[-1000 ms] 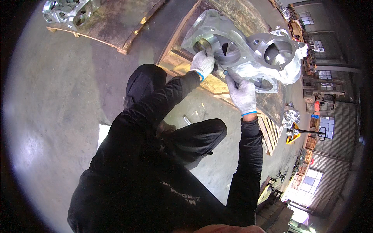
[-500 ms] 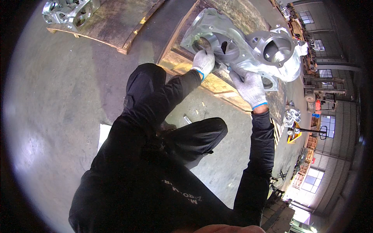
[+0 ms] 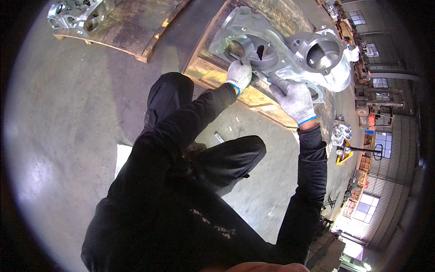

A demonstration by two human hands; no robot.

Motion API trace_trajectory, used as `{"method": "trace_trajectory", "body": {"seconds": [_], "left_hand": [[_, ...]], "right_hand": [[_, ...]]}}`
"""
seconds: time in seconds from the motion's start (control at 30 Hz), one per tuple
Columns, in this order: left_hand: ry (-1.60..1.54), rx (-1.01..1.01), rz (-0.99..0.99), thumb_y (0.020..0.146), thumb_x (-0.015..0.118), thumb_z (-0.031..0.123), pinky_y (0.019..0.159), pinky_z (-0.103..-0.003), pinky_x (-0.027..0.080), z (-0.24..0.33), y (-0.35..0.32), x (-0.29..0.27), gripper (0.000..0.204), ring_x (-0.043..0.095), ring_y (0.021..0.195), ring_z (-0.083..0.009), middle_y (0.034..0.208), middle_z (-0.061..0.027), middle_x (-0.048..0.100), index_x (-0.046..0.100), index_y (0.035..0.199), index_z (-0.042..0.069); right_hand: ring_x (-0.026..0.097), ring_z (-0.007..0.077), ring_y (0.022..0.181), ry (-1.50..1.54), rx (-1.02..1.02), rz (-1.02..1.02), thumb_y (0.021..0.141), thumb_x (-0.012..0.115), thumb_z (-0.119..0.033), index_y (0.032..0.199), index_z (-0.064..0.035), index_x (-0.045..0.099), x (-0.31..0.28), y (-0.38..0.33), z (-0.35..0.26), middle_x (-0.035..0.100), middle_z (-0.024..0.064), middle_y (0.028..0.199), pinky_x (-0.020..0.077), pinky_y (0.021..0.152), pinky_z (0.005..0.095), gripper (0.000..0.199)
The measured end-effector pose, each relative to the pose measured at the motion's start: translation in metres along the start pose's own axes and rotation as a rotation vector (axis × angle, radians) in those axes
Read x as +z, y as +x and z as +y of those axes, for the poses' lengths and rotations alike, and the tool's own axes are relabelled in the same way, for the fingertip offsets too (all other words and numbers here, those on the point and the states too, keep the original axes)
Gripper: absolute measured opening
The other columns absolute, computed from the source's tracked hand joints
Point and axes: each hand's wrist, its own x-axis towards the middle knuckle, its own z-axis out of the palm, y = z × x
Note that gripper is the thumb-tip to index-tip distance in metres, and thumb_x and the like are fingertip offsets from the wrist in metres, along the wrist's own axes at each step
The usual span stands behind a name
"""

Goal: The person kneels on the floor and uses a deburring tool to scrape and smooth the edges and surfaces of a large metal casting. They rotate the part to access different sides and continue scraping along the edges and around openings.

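Note:
A large silvery metal casting (image 3: 290, 62) with several round bores lies on a wooden pallet (image 3: 206, 72) in front of me. My left hand (image 3: 239, 73), in a white knitted glove, is closed at the near rim of one bore; what its fingers grip is hidden. My right hand (image 3: 293, 100), gloved alike, is to its right beside the casting's near edge. Its fingers wrap round a slender tool (image 3: 261, 75), whose thin shaft points toward the left hand. The tool's exact kind does not show.
Another pallet (image 3: 131, 31) at the far left bears similar metal castings (image 3: 77, 18). My bent knees are close to the near pallet. A small metal cylinder (image 3: 219, 137) lies on the concrete floor. At the right stands a yellow pallet jack (image 3: 345, 153), with a forklift (image 3: 362, 111) beyond it.
My right hand has shifted slightly to the right and nearer to me, with the slender tool in it. The left hand stays at the bore's rim.

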Motion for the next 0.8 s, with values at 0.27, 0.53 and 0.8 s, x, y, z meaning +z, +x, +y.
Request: {"method": "trace_trajectory", "body": {"seconds": [0.27,0.53,0.8], "left_hand": [[-0.114,-0.045,0.015,0.109,0.043,0.051,0.043,-0.033,0.047,0.029,-0.024,0.001,0.061,0.064,0.051,-0.0200,0.070,-0.0120,0.066,0.060,0.089,-0.004],[-0.119,-0.219,-0.132,0.112,0.038,0.041,0.043,-0.033,0.047,0.023,-0.028,0.020,0.049,0.061,0.051,-0.0182,0.066,-0.0075,0.062,0.063,0.099,0.002],[-0.034,-0.223,-0.077,0.112,0.037,0.042,0.038,-0.031,0.041,0.018,-0.028,0.017,0.048,0.058,0.046,-0.0166,0.065,-0.0070,0.063,0.062,0.097,0.005]], "right_hand": [[0.072,0.0366,0.079,-0.133,-0.060,0.091,0.091,0.073,-0.033,0.119,-0.0167,0.078,-0.005,0.003,0.008,0.074,0.0176,0.088,0.0565,0.071,0.0461,0.032],[0.071,0.0330,0.074,-0.300,-0.084,0.030,0.091,0.072,-0.032,0.121,-0.0216,0.077,-0.015,-0.002,0.008,0.073,0.0136,0.082,0.0551,0.067,0.0451,0.032],[0.069,0.0267,0.068,-0.499,-0.092,0.020,0.091,0.068,-0.026,0.126,-0.0250,0.074,-0.009,-0.010,-0.010,0.068,0.0082,0.083,0.0532,0.057,0.0422,0.035]]}}
